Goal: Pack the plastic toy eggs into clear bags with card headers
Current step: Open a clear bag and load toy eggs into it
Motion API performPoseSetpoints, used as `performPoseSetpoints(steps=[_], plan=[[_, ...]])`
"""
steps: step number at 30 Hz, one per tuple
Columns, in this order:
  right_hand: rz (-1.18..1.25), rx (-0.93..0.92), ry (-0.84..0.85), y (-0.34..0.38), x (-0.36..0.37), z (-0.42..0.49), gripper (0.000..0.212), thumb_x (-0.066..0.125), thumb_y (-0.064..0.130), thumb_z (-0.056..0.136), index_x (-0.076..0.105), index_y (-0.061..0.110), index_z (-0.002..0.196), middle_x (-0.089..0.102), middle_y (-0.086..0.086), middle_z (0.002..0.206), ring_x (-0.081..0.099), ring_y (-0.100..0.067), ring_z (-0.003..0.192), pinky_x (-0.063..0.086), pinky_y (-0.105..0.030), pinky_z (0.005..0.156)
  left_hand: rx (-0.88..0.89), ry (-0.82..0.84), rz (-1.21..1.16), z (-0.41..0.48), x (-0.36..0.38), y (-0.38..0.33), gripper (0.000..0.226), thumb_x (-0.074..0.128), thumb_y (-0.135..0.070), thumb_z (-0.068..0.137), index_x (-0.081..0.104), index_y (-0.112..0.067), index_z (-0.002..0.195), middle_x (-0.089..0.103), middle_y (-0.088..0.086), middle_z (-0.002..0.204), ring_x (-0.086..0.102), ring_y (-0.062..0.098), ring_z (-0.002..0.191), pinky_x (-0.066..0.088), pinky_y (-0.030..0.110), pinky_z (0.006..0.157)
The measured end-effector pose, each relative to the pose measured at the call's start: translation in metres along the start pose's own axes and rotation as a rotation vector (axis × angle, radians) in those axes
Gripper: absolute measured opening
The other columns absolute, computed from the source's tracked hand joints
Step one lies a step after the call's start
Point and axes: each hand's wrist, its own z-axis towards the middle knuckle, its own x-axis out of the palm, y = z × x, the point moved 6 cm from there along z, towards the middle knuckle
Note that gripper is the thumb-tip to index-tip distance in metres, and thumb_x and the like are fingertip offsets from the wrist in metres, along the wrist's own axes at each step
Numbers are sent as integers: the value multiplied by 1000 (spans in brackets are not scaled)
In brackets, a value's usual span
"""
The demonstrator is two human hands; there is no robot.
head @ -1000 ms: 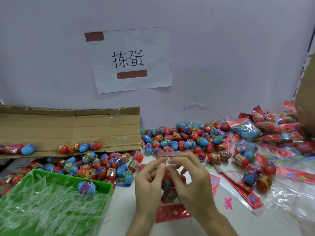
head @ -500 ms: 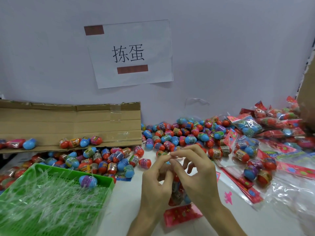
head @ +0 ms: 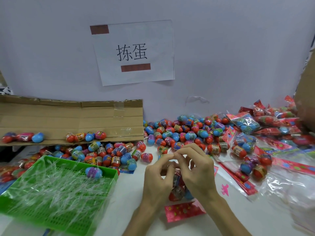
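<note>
1. Card header [head: 185, 212]: red, printed, lying flat on the white table [head: 129, 198] just nearer than the hands, at the lower end of the clear bag [head: 178, 183].
2. Clear bag: held between the two palms, with bagged eggs [head: 175, 195], red and blue, low inside it.
3. Left hand [head: 156, 179]: thumb and forefinger pinch the bag's upper edge; the other fingers are curled loosely.
4. Right hand [head: 197, 172]: fingers curled narrowly over the same upper edge, its fingertips touching those of the left hand.
5. Pink sticker [head: 225, 189]: on the table just right of the right wrist.
6. Green basket [head: 107, 198]: left of the left hand, tilted, holding clear plastic strips and one purple-and-blue egg [head: 93, 172] at its far corner.
7. Empty bags [head: 238, 178]: clear with red headers, fanned out right of the right hand; several part-filled bags [head: 250, 164] lie on them.
8. Loose toy eggs [head: 179, 132]: a dense pile just beyond the fingertips, spreading left behind the basket.
9. Cardboard flap [head: 68, 120]: beyond and left of the hands, leaning towards the wall, with a row of eggs [head: 85, 136] resting along its lower crease.
10. Packed bags [head: 247, 123]: heaped far right of the hands, beside a brown cardboard edge [head: 306, 99].
11. Paper sign [head: 134, 51]: taped to the grey wall above the pile, bearing two printed characters.
</note>
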Motion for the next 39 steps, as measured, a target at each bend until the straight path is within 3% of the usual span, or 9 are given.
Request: performPoseSetpoints(steps=[5,12,16,20,23,26,29,35,39], plan=[[-14,29,-32,-1,-2,-2,9,68,9,90,68,17,85,60,14,88,58,-1,78,40,-6,64,-18,3,-1,-1,3,5,43,54,-14,96,69,-51,112,76,-17,93,75,9,85,56,19,71],[-11,64,-87,-4,-1,-7,9,65,6,91,67,12,85,60,9,85,58,-7,75,44,-11,61,-63,21,7,-3,9,11,33,55,-17,98,74,-24,124,78,-13,96,74,8,86,58,21,73],[5,121,-110,-7,-1,-9,15,69,-3,89,67,10,83,61,7,84,59,-9,76,45,-12,60,-69,30,7,-4,10,10,33,56,-16,99,73,-27,124,75,-18,85,71,7,74,55,17,68],[19,167,-124,-9,-1,-9,18,70,-7,88,67,9,83,61,6,83,59,-10,75,45,-13,60,-90,37,-20,-4,11,12,35,58,-12,100,71,-36,123,76,-18,86,73,10,77,59,21,70],[37,204,-132,-10,-1,-10,16,69,-4,90,66,10,83,61,4,83,58,-10,75,44,-13,61,-110,34,-26,-6,9,17,33,57,-10,100,73,-32,119,76,-14,84,74,13,76,61,27,70],[79,382,-280,-32,-19,-8,13,66,3,95,65,13,86,62,3,83,58,-9,75,50,-23,63,-190,-6,-109,-7,6,25,32,57,-2,101,75,-27,105,79,-7,88,77,12,85,63,29,75],[138,621,-368,-69,-38,-10,10,63,18,100,68,13,94,65,-3,76,58,-12,64,50,-34,59,-308,-55,-197,-5,1,33,24,56,-6,104,71,-23,108,80,-1,89,78,15,88,64,32,76],[398,887,-426,-107,-44,-19,15,59,12,102,68,3,94,71,-7,68,69,-15,56,56,-22,51,-425,-120,-267,-3,-6,45,21,54,-3,104,71,-14,111,79,11,97,78,20,89,64,46,83],[517,983,-522,-120,-58,-13,20,58,10,102,65,-8,108,72,-19,86,74,-18,64,60,-23,59,-428,-151,-278,-3,-8,50,20,55,-3,103,72,-12,111,78,12,101,78,21,87,63,46,85]])
